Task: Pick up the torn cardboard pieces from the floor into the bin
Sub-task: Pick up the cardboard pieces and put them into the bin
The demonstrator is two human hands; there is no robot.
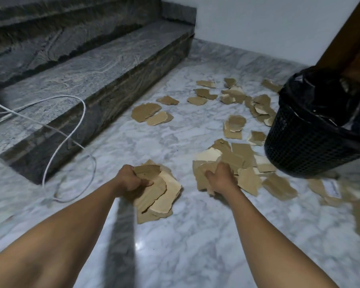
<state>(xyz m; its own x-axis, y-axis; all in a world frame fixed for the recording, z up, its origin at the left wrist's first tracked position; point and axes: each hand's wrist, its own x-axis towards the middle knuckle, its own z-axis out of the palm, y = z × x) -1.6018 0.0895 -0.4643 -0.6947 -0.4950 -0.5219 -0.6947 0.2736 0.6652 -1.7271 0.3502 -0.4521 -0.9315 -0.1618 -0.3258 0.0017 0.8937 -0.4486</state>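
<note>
Several torn brown cardboard pieces [235, 125] lie scattered on the white marble floor, mostly at the centre and right. My left hand [130, 179] is shut on a stack of cardboard pieces [158, 196] low above the floor. To its right, my right hand [221, 178] grips a bunch of cardboard pieces [208, 161] at the near edge of a pile. The black mesh bin [312, 142] with a black liner stands at the right, tilted in view, its mouth open upward.
Dark grey stone steps [87, 75] rise at the left. A white cable [71, 132] trails from the lowest step down onto the floor beside my left arm. A white wall and a brown wooden door frame [347, 38] stand behind the bin.
</note>
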